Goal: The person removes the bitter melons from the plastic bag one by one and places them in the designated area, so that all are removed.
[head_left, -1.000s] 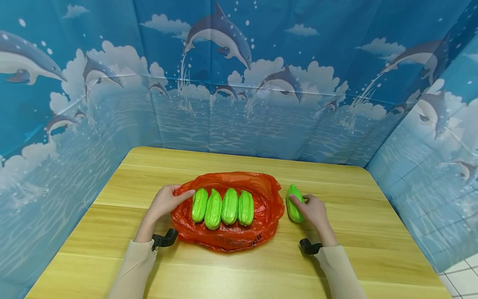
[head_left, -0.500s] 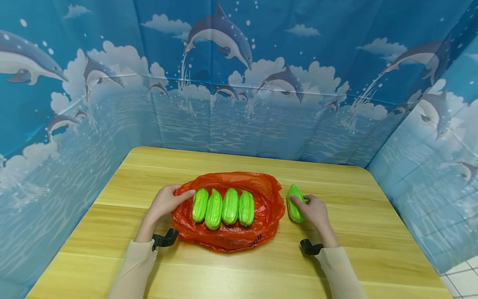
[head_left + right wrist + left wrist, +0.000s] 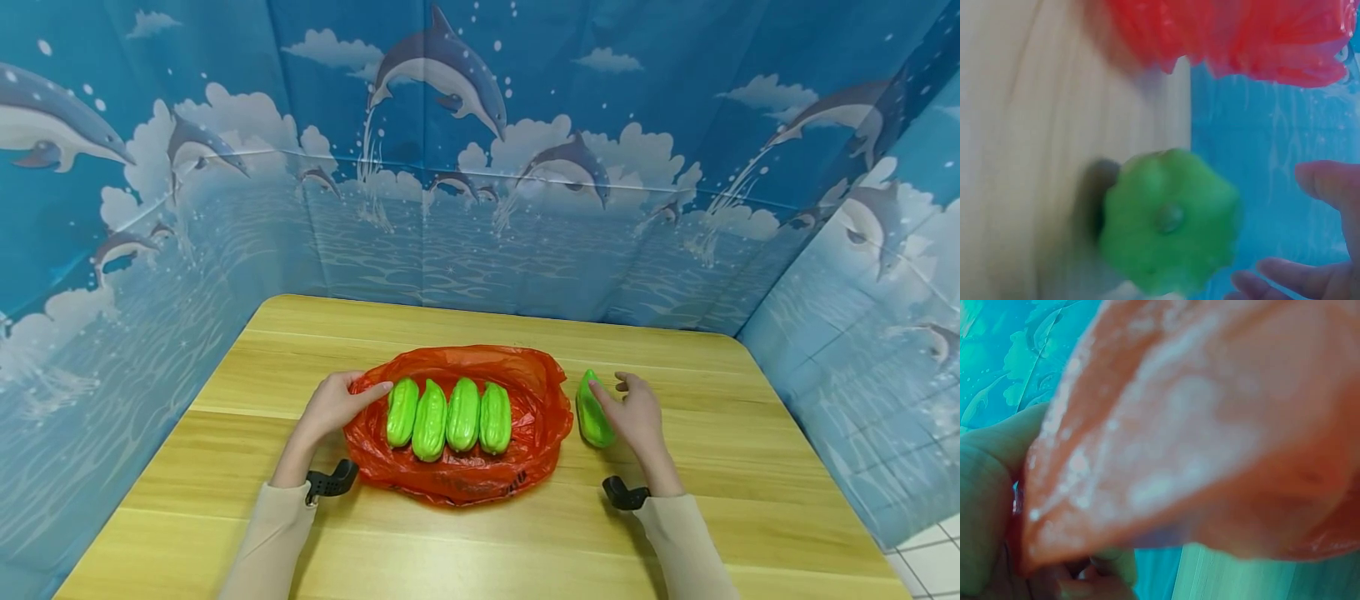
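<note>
A red plastic bag (image 3: pixel 450 482) lies spread open on the table with several bright green, ribbed bitter melons (image 3: pixel 463 414) side by side inside it. My left hand (image 3: pixel 334 405) pinches the bag's left rim, thumb inside; the left wrist view shows the red plastic (image 3: pixel 1166 444) running down between thumb and fingers. To the right of the bag, one more bitter melon (image 3: pixel 595 422) lies on the table, its blunt end (image 3: pixel 1169 225) facing the right wrist camera. My right hand (image 3: pixel 636 415) hovers at this melon's right side, thumb and fingers spread apart and holding nothing.
Everything rests on a light wooden table (image 3: pixel 480 550). Behind it and along both sides hangs a blue curtain (image 3: pixel 480 267) printed with dolphins. A black wrist mount (image 3: pixel 626 493) sits under the right wrist, and another mount (image 3: pixel 332 481) by the left.
My right hand has loosened from the single bitter melon; its fingers have lifted and spread away to the right. The melon stays where it was. Left hand and bag have not moved.
</note>
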Motion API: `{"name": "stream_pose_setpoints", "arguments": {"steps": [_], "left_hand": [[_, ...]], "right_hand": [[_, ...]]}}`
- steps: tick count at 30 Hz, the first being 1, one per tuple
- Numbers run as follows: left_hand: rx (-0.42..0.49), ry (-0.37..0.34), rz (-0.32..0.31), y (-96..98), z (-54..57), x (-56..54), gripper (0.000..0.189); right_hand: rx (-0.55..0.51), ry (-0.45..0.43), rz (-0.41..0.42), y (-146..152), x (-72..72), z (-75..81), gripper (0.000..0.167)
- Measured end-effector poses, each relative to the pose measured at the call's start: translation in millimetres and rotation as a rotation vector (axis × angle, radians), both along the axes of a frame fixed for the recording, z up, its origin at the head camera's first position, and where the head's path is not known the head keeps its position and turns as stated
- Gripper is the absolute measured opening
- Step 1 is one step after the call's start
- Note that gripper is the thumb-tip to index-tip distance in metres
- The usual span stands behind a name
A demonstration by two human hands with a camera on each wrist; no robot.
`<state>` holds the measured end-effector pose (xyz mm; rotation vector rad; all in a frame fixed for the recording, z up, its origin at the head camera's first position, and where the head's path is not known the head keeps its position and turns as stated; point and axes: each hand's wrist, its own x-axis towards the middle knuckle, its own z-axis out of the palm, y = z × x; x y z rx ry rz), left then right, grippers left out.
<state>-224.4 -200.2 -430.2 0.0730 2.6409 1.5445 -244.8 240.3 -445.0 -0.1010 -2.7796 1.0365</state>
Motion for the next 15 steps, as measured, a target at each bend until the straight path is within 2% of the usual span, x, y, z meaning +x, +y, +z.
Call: {"name": "stream_pose_setpoints", "arguments": {"steps": [7,15], "left_hand": [[-0.004,0.004,-0.007,-0.1,-0.3,-0.1,0.044],[-0.005,0.004,-0.009,0.1,-0.7,-0.1,0.044]], "right_hand": [[-0.059,0.16,-0.01,-8,2.9,9.6,0.058],[-0.073,0.313,0.005,-22,7.3,26.5,0.046]]}}
